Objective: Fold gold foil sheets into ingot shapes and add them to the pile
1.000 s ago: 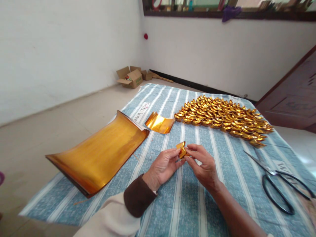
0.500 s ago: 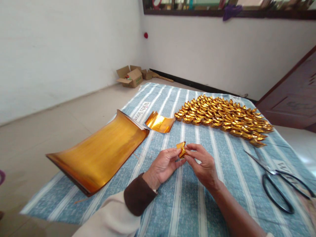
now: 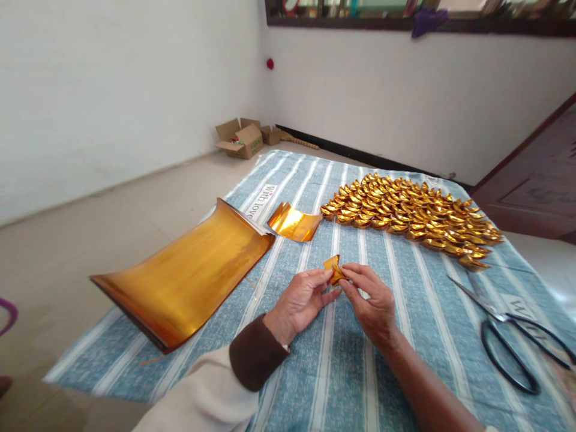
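A small piece of folded gold foil paper (image 3: 333, 267) is held up over the cloth between my two hands. My left hand (image 3: 303, 298) pinches its left side between thumb and fingers. On the other side, the fingertips of my right hand (image 3: 370, 300) close on its right edge. Beyond them lies a small stack of gold foil squares (image 3: 294, 223), curling at the edges. To the left rests a stack of large gold foil sheets (image 3: 189, 273). Several rows of folded gold paper ingots (image 3: 405, 210) spread across the far right.
Black-handled scissors (image 3: 499, 318) lie partly open at the right, blades pointing away from me. A blue and white striped cloth (image 3: 310, 360) covers the table. Cardboard boxes (image 3: 245, 141) stand on the floor by the wall, and a dark red door (image 3: 535, 174) is at right.
The folded paper is turned slightly in my fingers, and its crease looks a little different. The whole view has shifted slightly; the other things lie as before.
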Demonstrator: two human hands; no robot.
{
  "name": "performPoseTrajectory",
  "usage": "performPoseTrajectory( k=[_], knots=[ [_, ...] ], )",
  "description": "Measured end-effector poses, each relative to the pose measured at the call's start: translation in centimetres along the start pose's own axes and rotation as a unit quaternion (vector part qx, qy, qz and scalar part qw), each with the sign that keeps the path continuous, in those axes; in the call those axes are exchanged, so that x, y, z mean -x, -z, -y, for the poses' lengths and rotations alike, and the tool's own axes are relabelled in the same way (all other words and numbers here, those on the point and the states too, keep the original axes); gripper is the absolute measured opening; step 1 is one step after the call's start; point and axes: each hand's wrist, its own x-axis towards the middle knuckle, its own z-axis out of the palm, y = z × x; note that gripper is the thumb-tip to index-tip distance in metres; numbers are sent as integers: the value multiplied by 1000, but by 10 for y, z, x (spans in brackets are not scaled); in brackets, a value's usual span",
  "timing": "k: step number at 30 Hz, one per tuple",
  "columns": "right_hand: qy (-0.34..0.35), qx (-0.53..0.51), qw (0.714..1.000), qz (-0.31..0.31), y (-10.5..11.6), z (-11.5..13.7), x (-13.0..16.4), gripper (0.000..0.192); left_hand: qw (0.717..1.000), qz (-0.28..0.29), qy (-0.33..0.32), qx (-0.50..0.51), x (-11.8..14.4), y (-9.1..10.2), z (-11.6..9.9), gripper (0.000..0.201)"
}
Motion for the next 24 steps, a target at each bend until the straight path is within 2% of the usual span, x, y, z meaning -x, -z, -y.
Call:
performPoseTrajectory(
  k=[10, 24],
  knots=[
    [-15, -17, 1000, 15, 1, -2, 1, 19, 1000, 13, -2, -5, 1, -1, 0, 4],
    [27, 18, 999, -9, -7, 1, 1, 25, 1000, 4, -5, 11, -3, -1, 2, 6]
  ],
)
